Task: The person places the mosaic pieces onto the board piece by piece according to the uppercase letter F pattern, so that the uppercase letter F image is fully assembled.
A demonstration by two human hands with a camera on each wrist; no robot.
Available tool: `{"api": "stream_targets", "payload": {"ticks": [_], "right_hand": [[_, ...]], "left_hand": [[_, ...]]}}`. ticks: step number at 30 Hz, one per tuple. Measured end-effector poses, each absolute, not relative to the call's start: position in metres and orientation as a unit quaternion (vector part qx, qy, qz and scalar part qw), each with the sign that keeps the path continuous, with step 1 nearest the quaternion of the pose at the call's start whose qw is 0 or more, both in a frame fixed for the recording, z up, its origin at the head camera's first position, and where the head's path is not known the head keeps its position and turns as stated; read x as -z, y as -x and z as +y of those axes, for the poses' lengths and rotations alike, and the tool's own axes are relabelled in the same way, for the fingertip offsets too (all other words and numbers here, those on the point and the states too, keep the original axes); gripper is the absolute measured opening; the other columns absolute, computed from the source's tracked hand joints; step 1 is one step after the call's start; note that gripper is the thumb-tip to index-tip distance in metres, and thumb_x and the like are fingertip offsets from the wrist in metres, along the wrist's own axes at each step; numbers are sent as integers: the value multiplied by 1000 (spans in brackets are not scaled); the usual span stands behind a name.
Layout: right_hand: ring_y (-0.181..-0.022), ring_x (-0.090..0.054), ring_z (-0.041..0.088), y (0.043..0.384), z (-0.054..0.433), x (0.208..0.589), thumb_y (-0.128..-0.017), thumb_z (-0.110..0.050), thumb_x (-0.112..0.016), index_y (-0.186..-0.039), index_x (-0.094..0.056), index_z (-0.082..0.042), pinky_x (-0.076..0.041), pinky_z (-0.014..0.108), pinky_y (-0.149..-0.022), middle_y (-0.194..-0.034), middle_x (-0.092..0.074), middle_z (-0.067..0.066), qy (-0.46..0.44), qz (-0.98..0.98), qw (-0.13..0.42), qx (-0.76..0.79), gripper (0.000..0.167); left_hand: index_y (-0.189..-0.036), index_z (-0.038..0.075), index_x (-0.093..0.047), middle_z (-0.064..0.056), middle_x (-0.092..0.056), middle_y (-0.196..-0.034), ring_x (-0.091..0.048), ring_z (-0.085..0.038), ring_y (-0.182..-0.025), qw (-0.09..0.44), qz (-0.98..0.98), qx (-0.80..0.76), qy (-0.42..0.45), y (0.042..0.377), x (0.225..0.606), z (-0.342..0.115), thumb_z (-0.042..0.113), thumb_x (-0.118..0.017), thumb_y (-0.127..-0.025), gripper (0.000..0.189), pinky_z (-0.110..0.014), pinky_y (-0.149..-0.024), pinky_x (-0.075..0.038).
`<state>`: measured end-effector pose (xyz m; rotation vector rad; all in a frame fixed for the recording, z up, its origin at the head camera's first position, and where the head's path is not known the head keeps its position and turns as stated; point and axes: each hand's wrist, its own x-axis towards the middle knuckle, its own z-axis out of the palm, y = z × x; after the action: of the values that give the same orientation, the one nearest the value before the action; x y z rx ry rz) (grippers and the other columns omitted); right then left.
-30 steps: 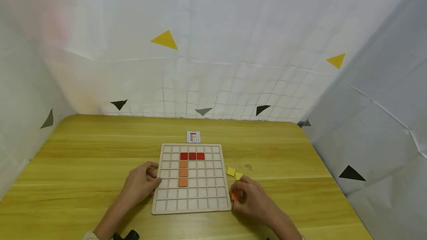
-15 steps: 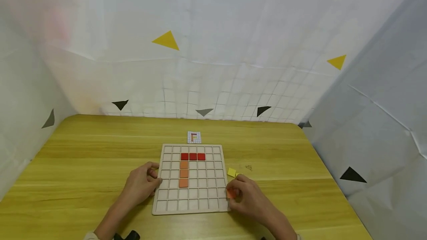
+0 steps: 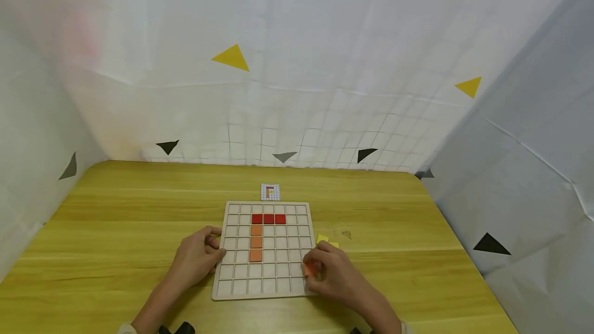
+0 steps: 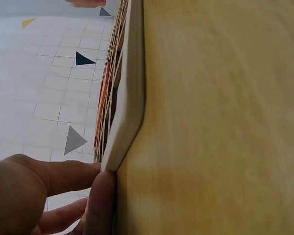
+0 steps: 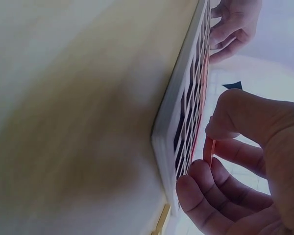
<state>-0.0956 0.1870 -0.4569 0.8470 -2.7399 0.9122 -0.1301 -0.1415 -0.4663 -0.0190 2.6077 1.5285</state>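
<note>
A square wooden grid board (image 3: 281, 271) lies on the table. A row of 3 red tiles (image 3: 268, 219) sits near its far side, with a column of 3 orange tiles (image 3: 256, 241) running down from the left one. My left hand (image 3: 192, 257) grips the board's left edge; the left wrist view shows thumb and finger at its rim (image 4: 125, 127). Over the board's right edge, my right hand (image 3: 337, 276) pinches another orange tile (image 5: 209, 149) between thumb and fingers, apart from the grid. Yellow tiles (image 3: 323, 238) lie beyond the right hand, partly hidden by it.
A small printed card (image 3: 270, 192) with a coloured grid pattern lies just past the board's far edge. White sheeting (image 3: 297, 92) with triangle markers walls the wooden table (image 3: 139, 210) at the back and sides.
My right hand has moved left with the orange tile, from beside the board to over its right edge. It now covers part of the yellow tiles. My left hand stays at the left edge.
</note>
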Motion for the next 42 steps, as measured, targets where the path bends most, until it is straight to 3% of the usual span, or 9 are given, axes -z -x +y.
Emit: {"api": "stream_targets", "payload": {"ticks": [25,31,42], "right_hand": [[-72,-49,9,103,149,455,-71,-5,-77,-93,-71,-14,-41,16,-63,-84,-52,-7,-331,-893,50,-301,24],[-75,-51,11,104,139,455,-72,-3,-77,-94,-71,-10,-45,15,-64,-86,-53,-5,-333,-888,32,-315,24],[-74,-46,4,103,125,457,-71,-3,-76,-92,-69,-10,-41,11,-62,-85,-53,-5,-345,-888,45,-301,23]], "left_hand": [[-126,-3,-60,-9,-60,-92,-64,-16,-70,60,860,-507,8,129,466,-141,-2,-74,-84,45,-30,-49,-55],[-126,-3,-60,-9,-60,-92,-65,-16,-69,60,859,-509,9,130,467,-142,-2,-74,-83,45,-30,-49,-55],[-126,-3,-60,-8,-60,-91,-65,-16,-69,62,858,-510,9,129,466,-142,-1,-74,-83,45,-31,-50,-55]]}}
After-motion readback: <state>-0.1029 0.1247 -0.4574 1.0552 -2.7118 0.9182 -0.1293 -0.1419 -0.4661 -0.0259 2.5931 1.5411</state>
